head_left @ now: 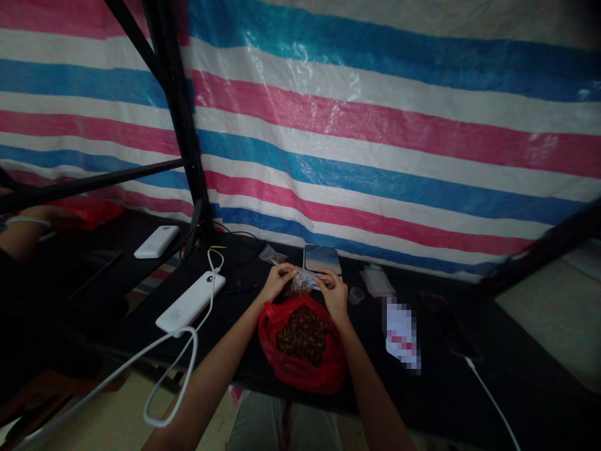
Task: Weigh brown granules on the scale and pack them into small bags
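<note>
Both hands pinch the top edge of a small clear plastic bag [302, 283] with brown bits in its lower part. My left hand [278, 279] grips its left corner, and my right hand [332, 289] its right corner. Just below them, between my forearms, sits a red plastic bag [305, 376], its mouth spread around a heap of small brown pieces [304, 335]. Behind the hands lies a flat device with a pale grey top [322, 258]. Another small filled bag [273, 255] rests beyond my left hand. A small clear cup [356, 295] stands right of my right hand.
Flat clear bags [378, 280] and a blurred-out white item [402, 335] lie to the right, near a dark phone [448, 326] with a white cable. On the left is a white power bank [191, 303] with a looping cable. Another person's arm [28, 232] reaches in at far left.
</note>
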